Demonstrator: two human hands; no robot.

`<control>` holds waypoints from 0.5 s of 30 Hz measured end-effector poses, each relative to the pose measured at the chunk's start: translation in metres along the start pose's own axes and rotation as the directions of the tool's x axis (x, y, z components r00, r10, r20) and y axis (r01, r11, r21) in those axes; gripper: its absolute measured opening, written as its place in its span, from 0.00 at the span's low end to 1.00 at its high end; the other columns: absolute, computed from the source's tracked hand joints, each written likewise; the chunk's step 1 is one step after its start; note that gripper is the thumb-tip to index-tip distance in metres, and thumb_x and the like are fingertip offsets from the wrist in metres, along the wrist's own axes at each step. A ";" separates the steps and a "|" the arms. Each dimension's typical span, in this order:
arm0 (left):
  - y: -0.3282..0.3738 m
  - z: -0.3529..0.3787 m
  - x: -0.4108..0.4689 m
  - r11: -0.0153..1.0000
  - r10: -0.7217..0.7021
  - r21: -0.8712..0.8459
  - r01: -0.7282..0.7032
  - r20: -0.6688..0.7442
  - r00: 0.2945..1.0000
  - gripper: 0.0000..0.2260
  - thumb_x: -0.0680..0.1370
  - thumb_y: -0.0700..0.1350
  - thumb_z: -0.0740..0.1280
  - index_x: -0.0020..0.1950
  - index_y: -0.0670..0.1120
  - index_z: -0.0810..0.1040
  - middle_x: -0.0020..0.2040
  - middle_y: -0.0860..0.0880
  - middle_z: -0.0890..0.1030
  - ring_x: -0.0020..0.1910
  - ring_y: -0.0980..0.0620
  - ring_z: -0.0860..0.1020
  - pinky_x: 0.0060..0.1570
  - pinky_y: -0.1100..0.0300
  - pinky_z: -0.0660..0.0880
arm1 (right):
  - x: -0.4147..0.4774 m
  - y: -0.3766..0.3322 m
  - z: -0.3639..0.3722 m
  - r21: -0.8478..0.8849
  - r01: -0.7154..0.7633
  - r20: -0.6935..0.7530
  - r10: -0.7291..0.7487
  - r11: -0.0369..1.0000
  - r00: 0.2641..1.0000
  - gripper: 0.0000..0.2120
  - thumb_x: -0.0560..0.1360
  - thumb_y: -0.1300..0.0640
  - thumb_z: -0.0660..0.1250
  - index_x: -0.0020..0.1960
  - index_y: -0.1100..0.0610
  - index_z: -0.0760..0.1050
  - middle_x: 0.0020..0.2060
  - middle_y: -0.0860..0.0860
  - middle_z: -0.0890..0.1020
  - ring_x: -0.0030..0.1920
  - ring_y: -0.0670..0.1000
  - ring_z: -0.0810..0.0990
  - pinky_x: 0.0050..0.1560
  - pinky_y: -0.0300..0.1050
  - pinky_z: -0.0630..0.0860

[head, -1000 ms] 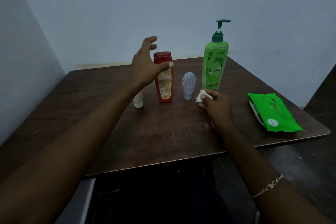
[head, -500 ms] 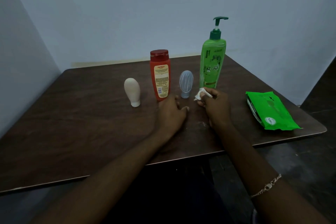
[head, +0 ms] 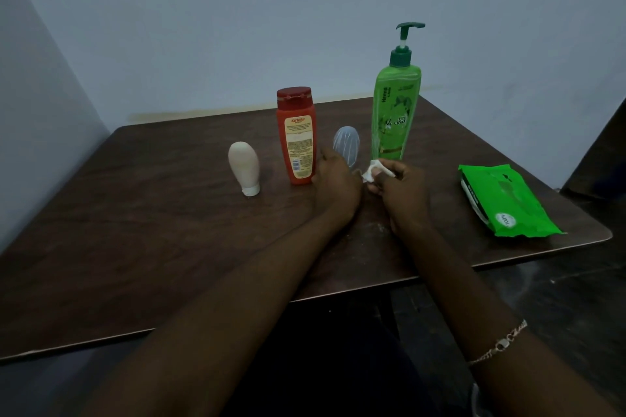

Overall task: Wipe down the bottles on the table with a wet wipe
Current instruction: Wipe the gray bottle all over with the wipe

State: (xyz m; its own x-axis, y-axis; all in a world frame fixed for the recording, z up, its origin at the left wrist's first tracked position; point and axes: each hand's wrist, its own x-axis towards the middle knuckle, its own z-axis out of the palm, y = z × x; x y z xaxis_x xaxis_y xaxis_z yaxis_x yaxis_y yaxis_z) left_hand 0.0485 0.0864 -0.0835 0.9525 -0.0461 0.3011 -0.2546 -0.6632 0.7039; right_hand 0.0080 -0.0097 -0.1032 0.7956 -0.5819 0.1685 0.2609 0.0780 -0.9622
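Note:
Four bottles stand in a row on the dark wooden table (head: pixel 152 247): a small cream bottle (head: pixel 243 166) upside down on its cap, a red bottle (head: pixel 297 139), a small translucent blue bottle (head: pixel 346 145) and a tall green pump bottle (head: pixel 394 112). My left hand (head: pixel 335 183) sits between the red and blue bottles, its fingers at the blue bottle's lower part, which it hides. Whether it grips the bottle is unclear. My right hand (head: pixel 401 193) rests on the table before the green bottle, pinching a crumpled white wet wipe (head: pixel 374 170).
A green pack of wet wipes (head: pixel 501 200) lies flat near the table's right edge. Pale walls meet behind the table and along its left side. A bracelet (head: pixel 498 344) circles my right wrist. The floor to the right is dark.
My left hand came down from above the red bottle to the table, then slid forward to the blue bottle's base. My right hand stayed put, holding the wipe.

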 end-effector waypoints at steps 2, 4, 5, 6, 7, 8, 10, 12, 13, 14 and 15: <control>0.003 0.000 0.001 1.000 -0.015 0.007 0.015 -0.006 1.000 0.26 0.78 0.45 0.73 0.71 0.40 0.67 0.63 0.40 0.79 0.60 0.40 0.81 0.54 0.46 0.82 | 0.000 -0.001 0.000 0.006 -0.005 -0.005 0.005 1.000 1.000 0.07 0.77 0.65 0.68 0.50 0.55 0.82 0.44 0.58 0.86 0.43 0.53 0.85 0.45 0.45 0.81; 0.004 0.000 0.001 1.000 -0.016 0.012 0.016 -0.011 1.000 0.26 0.78 0.43 0.73 0.72 0.40 0.67 0.63 0.40 0.79 0.59 0.40 0.81 0.53 0.47 0.82 | -0.001 -0.003 0.000 0.003 -0.007 -0.012 0.007 1.000 1.000 0.07 0.77 0.65 0.68 0.50 0.56 0.81 0.44 0.58 0.85 0.43 0.53 0.85 0.46 0.46 0.81; 0.004 0.000 0.000 1.000 -0.015 0.014 0.015 -0.016 1.000 0.25 0.78 0.43 0.72 0.72 0.40 0.66 0.63 0.40 0.79 0.59 0.40 0.81 0.52 0.47 0.82 | -0.001 -0.004 0.000 0.002 -0.005 -0.014 0.005 1.000 1.000 0.07 0.77 0.66 0.68 0.50 0.57 0.81 0.44 0.58 0.85 0.43 0.53 0.84 0.47 0.47 0.82; 0.004 -0.001 -0.001 1.000 -0.011 0.011 0.012 -0.021 1.000 0.25 0.78 0.42 0.72 0.71 0.41 0.67 0.62 0.40 0.80 0.58 0.40 0.82 0.52 0.47 0.82 | -0.002 -0.004 0.000 0.009 -0.005 -0.017 0.005 1.000 1.000 0.07 0.77 0.66 0.68 0.50 0.57 0.81 0.43 0.57 0.85 0.43 0.53 0.84 0.47 0.47 0.81; 0.002 -0.001 -0.002 1.000 -0.003 0.003 0.003 -0.022 1.000 0.24 0.78 0.42 0.72 0.71 0.41 0.67 0.61 0.40 0.80 0.57 0.40 0.82 0.51 0.46 0.83 | -0.002 -0.005 0.000 0.018 -0.007 -0.023 0.007 1.000 1.000 0.07 0.77 0.66 0.68 0.50 0.57 0.81 0.42 0.56 0.85 0.43 0.53 0.84 0.47 0.47 0.81; 0.001 -0.002 -0.003 1.000 0.010 -0.007 -0.010 -0.019 1.000 0.24 0.78 0.42 0.72 0.70 0.41 0.68 0.61 0.41 0.80 0.57 0.41 0.82 0.51 0.47 0.83 | -0.003 -0.005 -0.001 0.026 -0.008 -0.033 0.009 1.000 0.999 0.06 0.77 0.66 0.68 0.50 0.57 0.81 0.41 0.56 0.85 0.42 0.53 0.84 0.46 0.47 0.81; -0.003 -0.006 -0.009 0.998 0.055 -0.017 -0.055 0.003 0.998 0.22 0.78 0.43 0.72 0.69 0.40 0.69 0.61 0.42 0.79 0.57 0.43 0.81 0.51 0.48 0.83 | -0.003 -0.007 -0.003 0.031 0.003 -0.062 -0.001 1.000 0.998 0.06 0.76 0.64 0.69 0.49 0.56 0.82 0.40 0.54 0.85 0.42 0.52 0.84 0.44 0.46 0.81; -0.008 -0.011 -0.018 0.993 0.110 -0.037 -0.108 0.033 0.993 0.21 0.79 0.44 0.70 0.69 0.40 0.69 0.62 0.42 0.78 0.58 0.43 0.80 0.53 0.47 0.82 | -0.003 -0.008 -0.006 0.030 0.013 -0.087 -0.010 0.999 0.996 0.07 0.76 0.63 0.69 0.52 0.59 0.83 0.40 0.54 0.85 0.41 0.51 0.84 0.42 0.45 0.81; -0.011 -0.015 -0.023 0.990 0.132 -0.046 -0.130 0.048 0.990 0.21 0.80 0.45 0.69 0.70 0.40 0.69 0.63 0.42 0.77 0.59 0.43 0.79 0.54 0.48 0.81 | -0.003 -0.008 -0.007 0.039 0.003 -0.095 0.001 0.999 0.995 0.08 0.76 0.64 0.69 0.54 0.61 0.82 0.40 0.54 0.85 0.41 0.49 0.84 0.42 0.44 0.81; -0.015 -0.020 -0.029 0.987 0.153 -0.053 -0.150 0.060 0.986 0.21 0.80 0.46 0.69 0.70 0.40 0.69 0.63 0.42 0.76 0.59 0.44 0.78 0.55 0.49 0.79 | -0.004 -0.009 -0.007 0.058 -0.015 -0.098 0.020 0.998 0.995 0.08 0.76 0.64 0.69 0.55 0.62 0.82 0.41 0.54 0.84 0.41 0.49 0.84 0.41 0.43 0.81; -0.019 -0.026 -0.034 0.984 0.175 -0.057 -0.171 0.069 0.982 0.21 0.81 0.47 0.68 0.71 0.40 0.70 0.63 0.42 0.76 0.59 0.45 0.77 0.54 0.52 0.77 | -0.005 -0.011 -0.007 0.078 -0.033 -0.098 0.041 0.996 0.994 0.08 0.76 0.65 0.68 0.55 0.62 0.81 0.41 0.54 0.84 0.41 0.49 0.84 0.41 0.42 0.81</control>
State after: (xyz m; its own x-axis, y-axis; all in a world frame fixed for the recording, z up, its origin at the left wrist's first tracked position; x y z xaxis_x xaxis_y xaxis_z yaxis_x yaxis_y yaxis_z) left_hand 0.0163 0.1198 -0.0907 0.9027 -0.2128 0.3740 -0.4226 -0.6020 0.6775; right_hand -0.0025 -0.0138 -0.0954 0.7484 -0.6544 0.1076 0.2763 0.1601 -0.9477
